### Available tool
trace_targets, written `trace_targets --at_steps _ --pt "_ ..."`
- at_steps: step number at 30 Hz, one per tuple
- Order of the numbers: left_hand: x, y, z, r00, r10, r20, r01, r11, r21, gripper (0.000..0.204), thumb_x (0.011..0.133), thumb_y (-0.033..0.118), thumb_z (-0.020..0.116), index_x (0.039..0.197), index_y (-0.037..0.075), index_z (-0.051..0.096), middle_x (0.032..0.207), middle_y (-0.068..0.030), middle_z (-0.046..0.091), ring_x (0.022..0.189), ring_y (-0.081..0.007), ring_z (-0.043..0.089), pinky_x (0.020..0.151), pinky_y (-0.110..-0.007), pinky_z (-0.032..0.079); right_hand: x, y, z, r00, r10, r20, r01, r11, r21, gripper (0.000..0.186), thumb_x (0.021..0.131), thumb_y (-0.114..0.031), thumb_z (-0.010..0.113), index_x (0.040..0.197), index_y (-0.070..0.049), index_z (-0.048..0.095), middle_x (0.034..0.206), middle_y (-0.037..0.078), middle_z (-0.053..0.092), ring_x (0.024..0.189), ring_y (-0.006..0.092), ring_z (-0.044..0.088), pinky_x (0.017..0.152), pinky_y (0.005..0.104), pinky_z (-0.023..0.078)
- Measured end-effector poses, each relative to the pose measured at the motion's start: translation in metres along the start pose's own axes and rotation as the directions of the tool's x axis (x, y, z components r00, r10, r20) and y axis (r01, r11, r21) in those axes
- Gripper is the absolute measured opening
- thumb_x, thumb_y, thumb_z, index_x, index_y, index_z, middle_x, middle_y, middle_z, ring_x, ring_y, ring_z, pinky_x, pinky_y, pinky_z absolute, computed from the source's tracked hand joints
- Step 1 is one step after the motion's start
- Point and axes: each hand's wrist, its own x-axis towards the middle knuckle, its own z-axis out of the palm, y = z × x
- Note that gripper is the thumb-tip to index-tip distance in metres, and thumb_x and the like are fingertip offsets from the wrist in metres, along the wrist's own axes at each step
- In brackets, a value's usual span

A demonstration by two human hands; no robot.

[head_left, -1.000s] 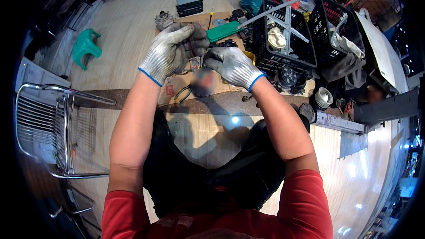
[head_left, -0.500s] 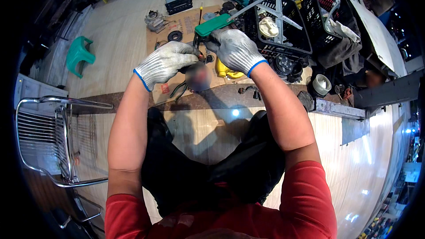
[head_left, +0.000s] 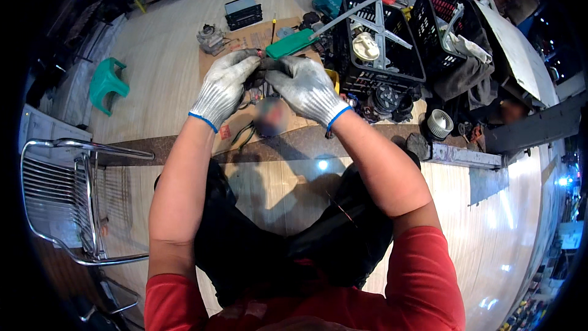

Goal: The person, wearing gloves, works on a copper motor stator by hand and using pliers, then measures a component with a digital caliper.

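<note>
Both my hands wear white knit gloves with blue cuffs, and they meet over the cardboard sheet [head_left: 205, 61]. My left hand [head_left: 225, 83] has its fingers closed at a small dark part [head_left: 262, 73]. From the other side my right hand [head_left: 306, 89] grips the same part, its fingers bent round it. The gloves hide most of the part, so its kind is unclear; a bit of red shows by the left fingertips. Just beyond the fingers lies a flat green plastic piece [head_left: 291, 44]. Nearer me are a blurred round object [head_left: 271, 116] and pliers [head_left: 247, 133].
A black crate [head_left: 383, 70] with metal bars and a second black crate [head_left: 438, 37] stand at the right. A white fan wheel [head_left: 440, 124] sits near a beam. Left are a green stool [head_left: 109, 86] and a chrome chair [head_left: 61, 196]. A boxy black unit [head_left: 243, 13] lies ahead.
My right hand has come left and nearer me, and my left hand has turned more upright, so they sit closer together. A thin reddish strand now shows over my right thigh.
</note>
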Motion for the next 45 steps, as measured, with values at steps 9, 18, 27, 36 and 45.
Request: trace_targets --at_steps 9,18,27,36,45 --pt "0.001 0.0 0.012 0.995 -0.003 -0.101 -0.051 0.844 -0.534 0.022 0.098 0.007 0.058 0.117 -0.003 0.057 0.108 -0.0189 0.066 0.098 -0.03 0.068 0.084 -0.04 0.059 -0.007 -0.001 0.018 0.996 -0.089 0.023 0.089 0.996 -0.009 0.031 0.089 -0.027 0.059 0.102 -0.001 0.07 0.097 0.023 0.068 0.089 0.0384 0.066 0.077 0.043 0.051" --pt "0.007 -0.002 0.008 0.991 0.012 -0.133 -0.089 0.8 -0.593 0.019 0.1 0.009 0.054 0.114 -0.003 0.057 0.103 -0.0167 0.066 0.089 -0.0281 0.068 0.074 -0.038 0.059 -0.001 0.01 0.013 0.971 -0.077 0.229 0.121 0.974 -0.189 0.043 0.062 -0.026 0.075 0.102 -0.01 0.07 0.105 0.017 0.065 0.098 0.0364 0.065 0.085 0.0446 0.053" --pt "0.005 0.004 -0.011 0.997 0.072 0.038 -0.039 0.83 -0.557 0.02 0.1 0.011 0.054 0.115 -0.002 0.059 0.102 -0.0151 0.068 0.087 -0.026 0.068 0.074 -0.039 0.059 0.003 0.016 0.018 0.953 0.035 0.302 -0.108 0.968 0.228 0.026 0.092 -0.024 0.063 0.092 0.002 0.066 0.076 0.009 0.063 0.065 0.0133 0.058 0.061 0.0306 0.048" --pt "-0.013 0.03 -0.013 0.936 -0.165 0.311 0.189 0.981 -0.048 0.025 0.097 0.012 0.057 0.113 -0.008 0.057 0.099 -0.0175 0.069 0.086 -0.0231 0.07 0.077 -0.033 0.059 0.009 0.007 -0.029 0.915 0.234 0.329 -0.263 0.964 0.046 0.035 0.086 -0.031 0.063 0.098 0.002 0.069 0.085 0.023 0.068 0.079 0.0333 0.067 0.072 0.0408 0.052" --pt "-0.012 0.02 -0.004 0.957 -0.157 0.242 -0.011 0.819 0.574 0.033 0.094 0.02 0.059 0.117 -0.003 0.066 0.1 -0.0143 0.071 0.088 -0.0184 0.069 0.081 -0.03 0.055 0.011 0.004 -0.026 0.927 0.337 0.164 -0.355 0.929 0.101 0.022 0.087 -0.02 0.061 0.097 -0.004 0.071 0.086 0.02 0.068 0.082 0.0376 0.067 0.073 0.0444 0.052"
